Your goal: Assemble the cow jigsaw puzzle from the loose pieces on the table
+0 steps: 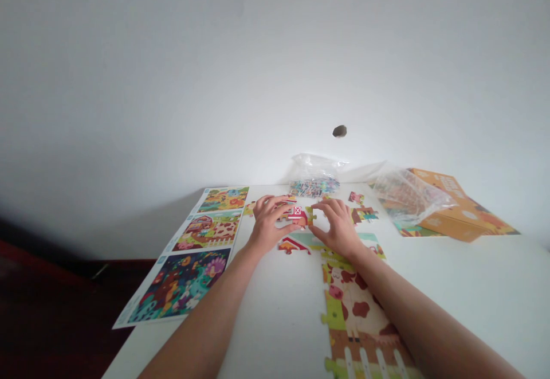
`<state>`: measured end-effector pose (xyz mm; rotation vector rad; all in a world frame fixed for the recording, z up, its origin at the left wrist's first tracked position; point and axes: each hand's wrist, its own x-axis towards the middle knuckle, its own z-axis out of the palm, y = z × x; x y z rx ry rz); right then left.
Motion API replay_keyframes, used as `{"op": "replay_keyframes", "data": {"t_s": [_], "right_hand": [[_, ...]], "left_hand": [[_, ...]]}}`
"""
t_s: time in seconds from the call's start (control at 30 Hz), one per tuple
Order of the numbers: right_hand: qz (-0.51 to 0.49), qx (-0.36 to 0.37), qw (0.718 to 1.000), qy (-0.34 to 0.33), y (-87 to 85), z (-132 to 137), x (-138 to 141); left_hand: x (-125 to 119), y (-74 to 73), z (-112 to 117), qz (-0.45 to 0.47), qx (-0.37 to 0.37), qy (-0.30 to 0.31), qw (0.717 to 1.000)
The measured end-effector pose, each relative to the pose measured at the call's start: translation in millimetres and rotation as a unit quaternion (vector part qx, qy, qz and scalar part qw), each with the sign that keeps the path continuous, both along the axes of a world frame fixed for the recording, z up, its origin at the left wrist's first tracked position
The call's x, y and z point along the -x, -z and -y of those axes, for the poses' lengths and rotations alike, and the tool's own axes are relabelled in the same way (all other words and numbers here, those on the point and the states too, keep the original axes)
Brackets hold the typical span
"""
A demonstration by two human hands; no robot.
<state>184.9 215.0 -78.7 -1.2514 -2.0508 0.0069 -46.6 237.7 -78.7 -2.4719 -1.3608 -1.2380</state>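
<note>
My left hand (270, 222) and my right hand (339, 229) face each other over the table, fingers curved. Between them is a red barn puzzle piece (298, 215) with a white crossed window and a yellow-green right edge. Both hands grip it by its sides; whether it is one piece or two joined I cannot tell. Just below lies a red-and-orange roof piece (293, 245). A joined puzzle section with a cow (356, 304) and a fence extends toward me, partly covered by my right forearm.
Left lies a picture sheet (206, 231) with three scenes. Behind my hands are a clear bag of small pieces (315, 184) and loose pieces, including a pink one (356, 197). An orange box (455, 207) and a plastic bag (408, 192) are at right. A wall closes the back.
</note>
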Motion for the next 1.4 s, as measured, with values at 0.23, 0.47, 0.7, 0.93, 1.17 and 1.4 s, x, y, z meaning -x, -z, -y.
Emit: {"op": "replay_keyframes", "data": {"t_s": [0.23, 0.47, 0.7, 0.93, 1.17, 1.4], "right_hand": [[-0.009, 0.001, 1.000, -0.004, -0.7, 1.3, 0.9], [-0.124, -0.033, 0.986, 0.110, 3.0, -11.4, -12.9], [-0.466, 0.145, 0.866, 0.107, -16.0, -17.8, -27.7], [-0.645, 0.225, 0.731, -0.001, -28.2, -22.4, -47.0], [-0.732, 0.226, 0.637, -0.081, -41.1, -22.7, -68.0], [-0.671, 0.188, 0.713, -0.082, -40.1, -15.9, -64.7]], "left_hand": [[2.5, 1.7, -2.1, 0.003, 0.008, 0.014, 1.000], [-4.2, 2.8, 9.0, -0.069, 0.117, 0.175, 0.975], [-25.5, -0.9, 27.2, -0.156, 0.211, 0.246, 0.933], [-26.0, 5.7, 21.0, -0.149, 0.199, 0.239, 0.939], [-20.9, 13.9, 14.8, -0.131, 0.187, 0.225, 0.947], [-14.8, 16.2, 8.3, -0.085, 0.189, 0.220, 0.953]]}}
